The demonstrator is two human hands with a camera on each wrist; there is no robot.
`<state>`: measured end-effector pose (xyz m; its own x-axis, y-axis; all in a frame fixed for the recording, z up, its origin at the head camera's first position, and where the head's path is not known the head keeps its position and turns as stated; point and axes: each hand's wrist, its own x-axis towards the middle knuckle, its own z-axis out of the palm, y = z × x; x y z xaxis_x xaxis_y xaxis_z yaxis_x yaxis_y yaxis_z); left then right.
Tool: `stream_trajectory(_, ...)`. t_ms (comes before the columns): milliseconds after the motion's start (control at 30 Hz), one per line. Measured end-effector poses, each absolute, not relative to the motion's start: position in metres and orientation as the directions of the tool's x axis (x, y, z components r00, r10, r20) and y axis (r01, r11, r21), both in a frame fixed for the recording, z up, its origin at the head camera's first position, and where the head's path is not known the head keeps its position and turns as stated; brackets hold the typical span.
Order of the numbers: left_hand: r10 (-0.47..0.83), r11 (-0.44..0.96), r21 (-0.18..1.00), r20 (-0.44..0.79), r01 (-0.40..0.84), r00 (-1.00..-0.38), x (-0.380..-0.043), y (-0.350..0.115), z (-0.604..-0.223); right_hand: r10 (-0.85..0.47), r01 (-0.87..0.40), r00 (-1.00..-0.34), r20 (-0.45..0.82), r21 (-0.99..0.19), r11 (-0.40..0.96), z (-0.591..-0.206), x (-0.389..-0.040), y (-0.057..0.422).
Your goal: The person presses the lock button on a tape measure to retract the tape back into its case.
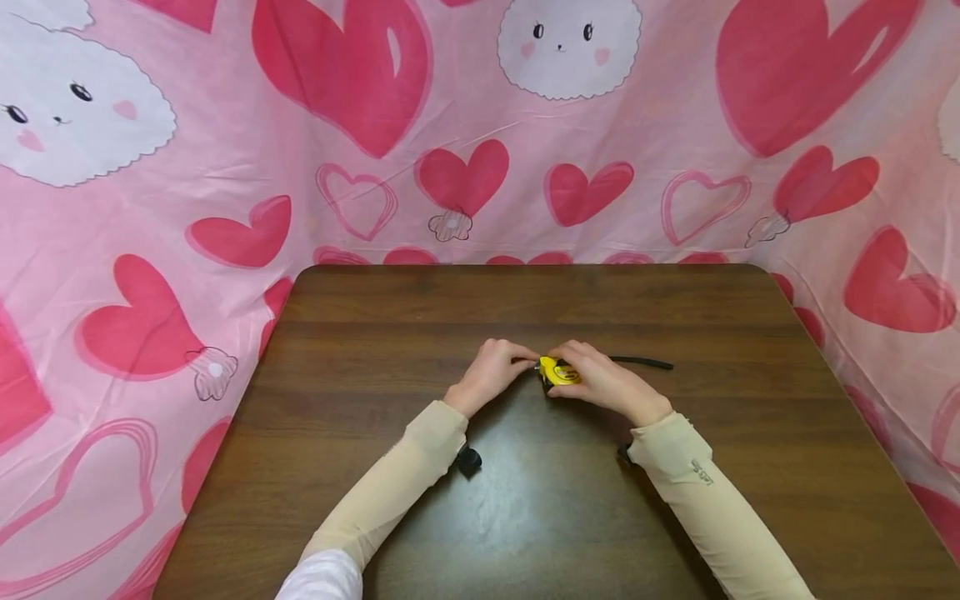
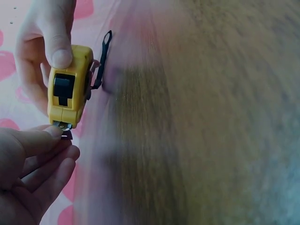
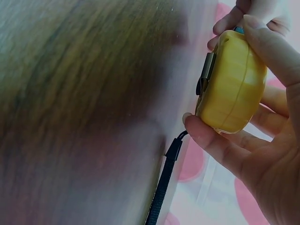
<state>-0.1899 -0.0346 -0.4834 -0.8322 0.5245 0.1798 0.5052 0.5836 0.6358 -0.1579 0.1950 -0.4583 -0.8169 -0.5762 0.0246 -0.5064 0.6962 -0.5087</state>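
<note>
A yellow tape measure (image 1: pixel 561 372) with a black button on its front is gripped in my right hand (image 1: pixel 607 382), thumb on one side and fingers on the other. My left hand (image 1: pixel 491 372) pinches the small metal end hook (image 2: pixel 67 134) at the tape's mouth, between thumb and fingertips. Hardly any blade shows outside the case. From the case trails a black wrist strap (image 1: pixel 641 362), lying to the right in the head view. In the right wrist view a metal belt clip (image 3: pixel 206 70) shows on the case's side.
Both hands work over a dark brown wooden table (image 1: pixel 495 517). Behind it and along both sides hangs a pink cloth (image 1: pixel 517 183) printed with hearts and white fluffy faces. Each wrist carries a small black camera (image 1: pixel 469 461) under a beige sleeve.
</note>
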Motion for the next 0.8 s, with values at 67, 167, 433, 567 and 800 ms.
stream_trajectory(67, 0.523, 0.583, 0.641, 0.174, 0.499, -0.835, -0.1899, -0.0343, -0.4832, -0.575, -0.504, -0.818, 0.023, -0.511, 0.697, -0.4585, -0.1581, 0.1948)
stream_trajectory(167, 0.521, 0.579, 0.649, 0.171, 0.493, -0.836, -0.1897, -0.0337, -0.4830, -0.575, -0.504, -0.818, 0.022, -0.511, 0.696, -0.4580, -0.1580, 0.1947)
stream_trajectory(433, 0.526, 0.574, 0.651, 0.172, 0.497, -0.833, -0.1902, -0.0323, -0.4829, -0.583, -0.524, -0.811, 0.045, -0.498, 0.691, -0.4579, -0.1579, 0.1958)
stream_trajectory(567, 0.531, 0.571, 0.649, 0.175, 0.502, -0.829, -0.1907, -0.0315, -0.4835, -0.581, -0.516, -0.813, 0.036, -0.506, 0.691, -0.4578, -0.1582, 0.1961)
stream_trajectory(800, 0.541, 0.542, 0.673, 0.179, 0.503, -0.822, -0.1900, -0.0319, -0.4834, -0.591, -0.531, -0.806, 0.045, -0.498, 0.686, -0.4584, -0.1580, 0.1987)
